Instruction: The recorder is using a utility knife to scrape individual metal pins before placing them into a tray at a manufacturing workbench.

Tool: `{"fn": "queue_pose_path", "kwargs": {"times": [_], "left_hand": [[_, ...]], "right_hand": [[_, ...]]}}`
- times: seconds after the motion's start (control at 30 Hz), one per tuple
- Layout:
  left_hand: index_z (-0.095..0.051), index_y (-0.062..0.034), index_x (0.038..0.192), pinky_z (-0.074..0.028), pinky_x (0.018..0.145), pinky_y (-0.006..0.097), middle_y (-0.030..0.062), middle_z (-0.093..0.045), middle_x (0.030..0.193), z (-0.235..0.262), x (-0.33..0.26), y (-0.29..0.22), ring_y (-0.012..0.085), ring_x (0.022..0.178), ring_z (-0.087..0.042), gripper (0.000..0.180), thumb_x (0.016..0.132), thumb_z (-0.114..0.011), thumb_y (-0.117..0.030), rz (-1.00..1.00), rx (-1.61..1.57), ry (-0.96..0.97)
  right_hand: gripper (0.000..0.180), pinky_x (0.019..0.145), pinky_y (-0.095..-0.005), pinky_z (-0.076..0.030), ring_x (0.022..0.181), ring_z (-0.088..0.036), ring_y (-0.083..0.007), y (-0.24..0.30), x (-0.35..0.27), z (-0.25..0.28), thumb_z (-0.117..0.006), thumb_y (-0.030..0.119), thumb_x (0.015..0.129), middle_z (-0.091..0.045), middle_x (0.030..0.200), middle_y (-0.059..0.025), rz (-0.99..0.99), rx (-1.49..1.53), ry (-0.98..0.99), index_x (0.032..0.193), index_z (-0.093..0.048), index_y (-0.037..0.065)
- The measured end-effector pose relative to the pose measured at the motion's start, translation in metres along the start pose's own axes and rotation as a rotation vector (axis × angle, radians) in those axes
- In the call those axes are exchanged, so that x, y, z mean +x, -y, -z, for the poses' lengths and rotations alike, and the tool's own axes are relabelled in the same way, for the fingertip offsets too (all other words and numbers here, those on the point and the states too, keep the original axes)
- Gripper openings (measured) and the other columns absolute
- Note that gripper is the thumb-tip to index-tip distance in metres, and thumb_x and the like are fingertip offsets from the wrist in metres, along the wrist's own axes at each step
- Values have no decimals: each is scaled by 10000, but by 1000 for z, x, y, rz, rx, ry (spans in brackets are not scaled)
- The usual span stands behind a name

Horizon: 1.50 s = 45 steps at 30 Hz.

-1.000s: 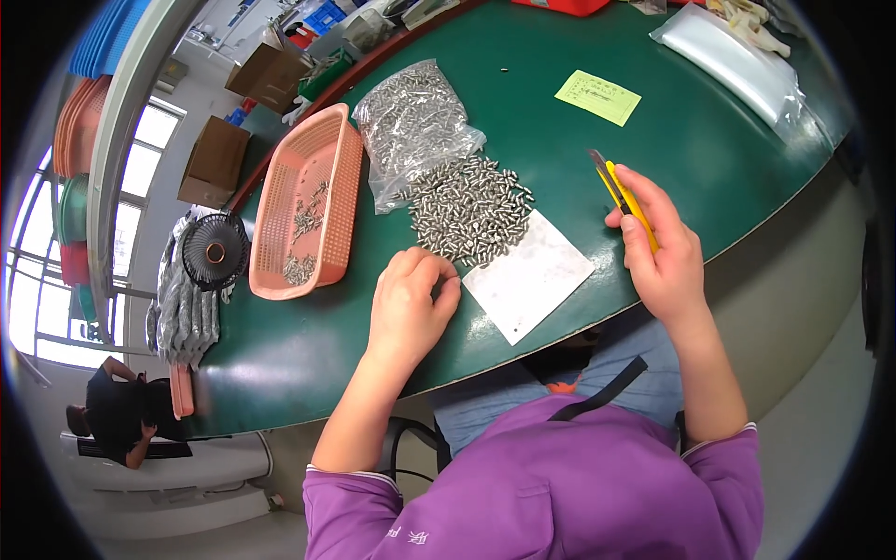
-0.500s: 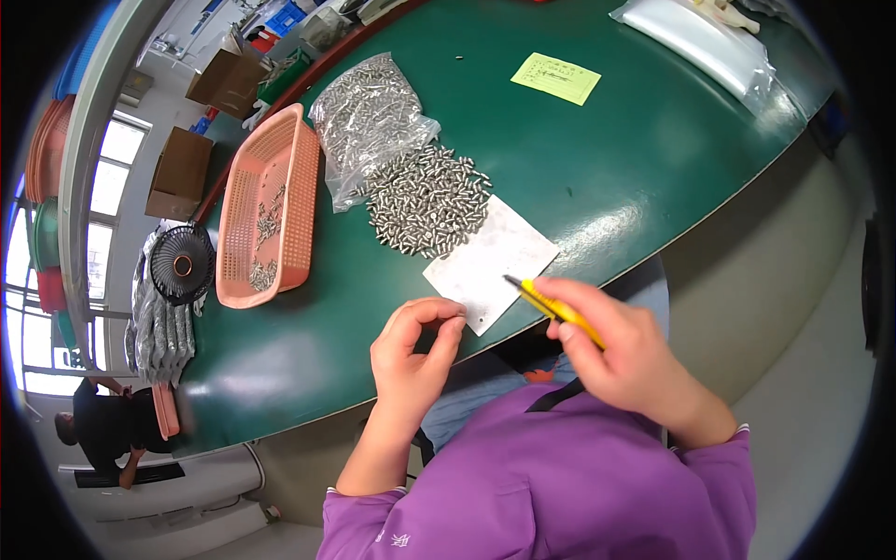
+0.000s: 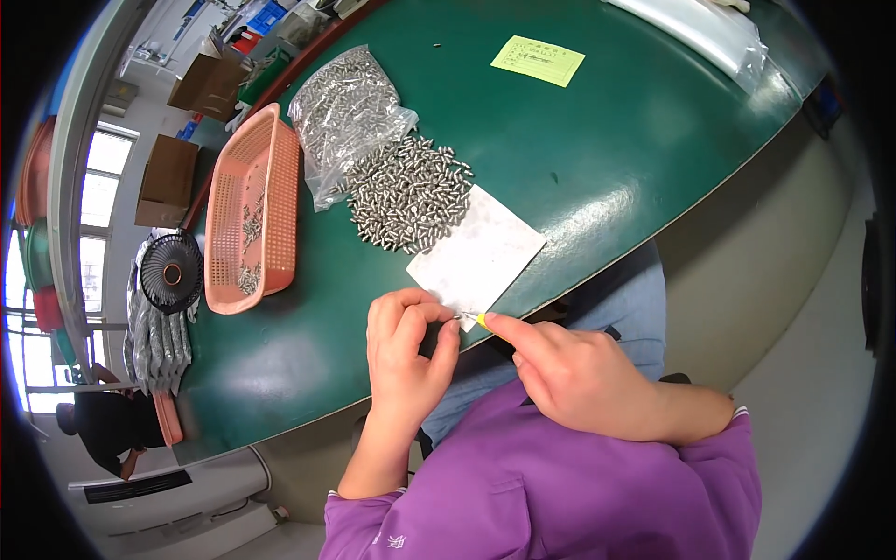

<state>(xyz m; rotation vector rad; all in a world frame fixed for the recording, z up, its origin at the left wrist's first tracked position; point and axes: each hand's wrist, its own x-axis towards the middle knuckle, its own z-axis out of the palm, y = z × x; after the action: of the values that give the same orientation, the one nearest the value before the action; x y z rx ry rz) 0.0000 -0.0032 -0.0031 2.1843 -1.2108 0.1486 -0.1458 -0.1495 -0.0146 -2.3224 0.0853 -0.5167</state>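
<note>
Thumb and forefinger of my left hand (image 3: 406, 350) pinch a small metal piece (image 3: 457, 316), mostly hidden by the fingertips, over the near corner of a white sheet (image 3: 481, 247). My right hand (image 3: 583, 383) is closed around a yellow utility knife (image 3: 483, 320), forefinger stretched along it. The knife's thin tip meets the piece at my left fingertips; its handle is covered by my palm. Beyond the sheet, partly on its far edge, lies a heap of small bullet-shaped metal pins (image 3: 411, 196). A clear plastic bag (image 3: 345, 107) full of the same pins adjoins the heap.
A pink perforated basket (image 3: 287, 205) with some pins stands left on the green table (image 3: 308, 345). Farther off are a yellow paper slip (image 3: 539, 61) and plastic film (image 3: 695, 33). A black fan (image 3: 171, 273) and stacked silvery bags sit far left. Another person (image 3: 117, 429) is at lower left.
My right hand has moved left and down, bringing the knife tip to my left fingertips. My left hand keeps its pinch. The view has shifted slightly.
</note>
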Motion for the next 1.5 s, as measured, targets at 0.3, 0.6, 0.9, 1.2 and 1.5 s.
{"fn": "queue_pose_path", "kwargs": {"times": [0.3, 0.6, 0.9, 1.2, 1.5], "left_hand": [[-612, -34, 784, -443, 749, 343, 89, -580, 865, -1, -1, 4, 254, 849, -549, 173, 680, -729, 39, -1, -9, -27], [-608, -29, 722, -449, 718, 344, 83, -573, 814, -1, 2, 1, 249, 805, -552, 164, 653, -738, 43, 0, 6, -25], [-610, -56, 765, -456, 746, 373, 72, -600, 845, 1, 4, 5, 277, 830, -571, 177, 680, -743, 25, 4, -24, 3], [-529, -59, 1027, -469, 862, 308, 97, -613, 996, 6, -13, 20, 195, 954, -583, 112, 941, -572, 0, 360, -1382, -80], [-546, -74, 1006, -475, 827, 308, 101, -624, 991, 30, -2, 39, 201, 921, -595, 83, 947, -582, -29, 378, -1435, -210]], "right_hand": [[464, 455, -289, -515, 529, -625, -189, 6, 1, -1, -632, 90, 813, -573, 734, -79, 25, -97, 40, 1266, -561, 16], [514, 432, -284, -502, 495, -598, -173, 3, 0, -6, -633, 78, 787, -556, 713, -73, 48, -84, 39, 1288, -557, -7], [514, 517, -333, -535, 554, -626, -226, 14, 16, 13, -637, 40, 798, -619, 783, -102, -49, -160, 228, 1306, -560, 43], [372, 726, -275, -555, 830, -699, -168, -44, 55, 37, -528, 14, 935, -676, 1126, -126, -102, 337, -437, 1305, -558, 42], [383, 514, -180, -387, 546, -435, -17, -81, 66, 36, -494, 76, 987, -663, 875, -24, -142, 225, -471, 1369, -530, 86]]}}
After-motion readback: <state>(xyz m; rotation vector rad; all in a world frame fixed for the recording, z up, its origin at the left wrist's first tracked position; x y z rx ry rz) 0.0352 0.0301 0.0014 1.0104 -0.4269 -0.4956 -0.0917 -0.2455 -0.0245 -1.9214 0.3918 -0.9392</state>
